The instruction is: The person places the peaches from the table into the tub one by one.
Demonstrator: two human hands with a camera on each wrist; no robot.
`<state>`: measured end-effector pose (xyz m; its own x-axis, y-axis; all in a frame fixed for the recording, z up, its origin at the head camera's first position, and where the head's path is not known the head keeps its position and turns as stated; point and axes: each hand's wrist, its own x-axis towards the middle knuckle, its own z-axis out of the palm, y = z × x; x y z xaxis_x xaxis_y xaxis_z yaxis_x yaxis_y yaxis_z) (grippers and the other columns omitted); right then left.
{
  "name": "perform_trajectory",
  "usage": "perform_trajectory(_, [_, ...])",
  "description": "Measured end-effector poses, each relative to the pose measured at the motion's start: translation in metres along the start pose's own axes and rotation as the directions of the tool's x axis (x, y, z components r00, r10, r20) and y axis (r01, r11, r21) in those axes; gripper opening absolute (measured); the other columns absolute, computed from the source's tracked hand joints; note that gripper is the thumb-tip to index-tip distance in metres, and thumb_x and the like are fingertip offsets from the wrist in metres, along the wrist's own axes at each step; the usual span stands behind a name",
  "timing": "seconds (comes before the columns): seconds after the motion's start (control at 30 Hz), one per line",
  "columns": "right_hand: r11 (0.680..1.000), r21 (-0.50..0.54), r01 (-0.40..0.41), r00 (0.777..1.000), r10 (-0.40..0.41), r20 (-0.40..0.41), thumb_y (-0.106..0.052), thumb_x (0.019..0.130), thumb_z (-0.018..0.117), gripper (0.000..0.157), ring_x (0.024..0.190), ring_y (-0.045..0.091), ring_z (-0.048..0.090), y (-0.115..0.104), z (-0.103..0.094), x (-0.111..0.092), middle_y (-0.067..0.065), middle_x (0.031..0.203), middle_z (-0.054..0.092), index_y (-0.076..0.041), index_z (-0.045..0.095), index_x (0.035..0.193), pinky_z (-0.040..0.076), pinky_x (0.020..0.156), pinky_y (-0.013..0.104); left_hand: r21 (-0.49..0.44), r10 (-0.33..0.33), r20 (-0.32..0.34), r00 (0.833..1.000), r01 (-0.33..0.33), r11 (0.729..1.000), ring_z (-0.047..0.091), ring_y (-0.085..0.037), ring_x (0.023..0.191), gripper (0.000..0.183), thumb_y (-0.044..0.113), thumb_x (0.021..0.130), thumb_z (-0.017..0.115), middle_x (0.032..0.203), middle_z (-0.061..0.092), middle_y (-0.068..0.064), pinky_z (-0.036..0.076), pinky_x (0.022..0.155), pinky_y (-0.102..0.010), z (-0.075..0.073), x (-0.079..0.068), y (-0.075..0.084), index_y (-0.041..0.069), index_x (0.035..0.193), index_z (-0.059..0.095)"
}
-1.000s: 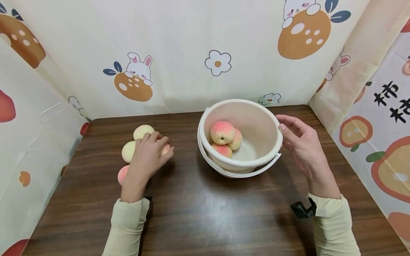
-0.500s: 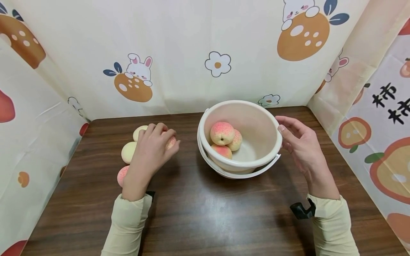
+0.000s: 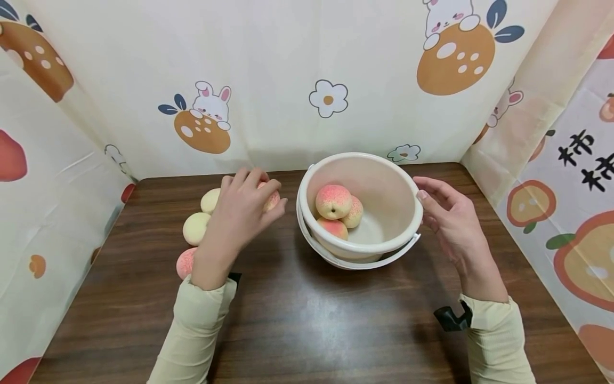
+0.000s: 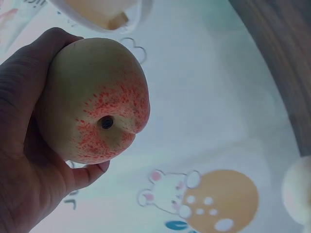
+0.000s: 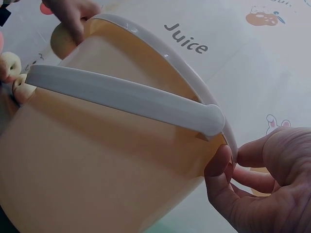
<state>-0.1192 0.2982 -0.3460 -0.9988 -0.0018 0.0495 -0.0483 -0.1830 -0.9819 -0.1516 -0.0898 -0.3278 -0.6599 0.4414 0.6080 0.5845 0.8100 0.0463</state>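
Observation:
In the head view my left hand (image 3: 240,213) grips a peach (image 3: 271,198), raised above the table to the left of a white bucket (image 3: 357,247). The left wrist view shows this peach (image 4: 92,97) pale with red speckles and a dark stem hole, fingers and thumb wrapped round it. My right hand (image 3: 448,224) pinches the bucket's right rim. From the right wrist view, the thumb and fingers (image 5: 221,162) hold that rim below the handle joint. Inside the bucket lie several peaches (image 3: 333,201), piled against its left wall.
Left of my left hand, a column of peaches stands on the dark wooden table (image 3: 297,330): two pale ones (image 3: 195,228) and a pink one (image 3: 185,263). The bucket's handle (image 3: 355,265) hangs down in front. A printed cloth (image 3: 273,64) rises behind the table.
My left hand has lifted the peach and carried it rightward, closer to the bucket. The right hand keeps its hold on the rim, and the bucket stays in place.

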Motion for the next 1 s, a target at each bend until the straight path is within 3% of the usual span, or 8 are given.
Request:
perform_trajectory(0.17, [1.0,0.015,0.013,1.0,-0.013,0.009,-0.009,0.101,0.066,0.036,0.097,0.01,0.071,0.0,-0.001,0.001,0.002,0.124,0.067,-0.002,0.062,0.136,0.062,0.073,0.023,0.007,0.04,-0.028,0.999,-0.04,0.999,0.057,-0.035,0.094,0.014,0.028,0.09,0.073,0.099,0.065,-0.01,0.041,0.072,-0.048,-0.004,0.014,0.01,0.015,0.095,0.072])
perform_trajectory(0.4, [1.0,0.019,0.015,1.0,-0.016,0.011,-0.008,0.101,0.066,0.034,0.095,0.01,0.072,0.0,-0.002,0.0,0.002,0.121,0.068,-0.003,0.062,0.135,0.062,0.071,0.023,0.011,0.073,-0.012,0.997,-0.073,0.997,0.057,-0.033,0.097,0.013,0.026,0.092,0.069,0.1,0.065,-0.009,0.043,0.075,-0.049,-0.009,0.03,0.026,0.016,0.1,0.072])
perform_trajectory(0.87, [0.999,0.029,0.015,1.0,-0.016,0.013,-0.007,0.101,0.065,0.034,0.094,0.01,0.071,0.002,-0.001,0.0,0.003,0.119,0.069,-0.002,0.063,0.135,0.061,0.07,0.022,-0.009,0.146,-0.041,0.988,-0.147,0.989,0.06,-0.031,0.098,0.011,0.025,0.092,0.068,0.101,0.065,-0.007,0.046,0.076,-0.047,-0.011,0.053,0.055,0.017,0.1,0.071])
perform_trajectory(1.0, [1.0,0.03,0.01,1.0,-0.011,0.01,-0.007,0.101,0.066,0.035,0.095,0.01,0.071,0.002,-0.001,0.001,0.002,0.12,0.069,-0.002,0.062,0.136,0.062,0.071,0.022,-0.027,0.166,-0.023,0.986,-0.166,0.986,0.06,-0.03,0.1,0.01,0.027,0.094,0.066,0.103,0.064,-0.005,0.046,0.078,-0.046,-0.008,0.058,0.063,0.018,0.098,0.068])
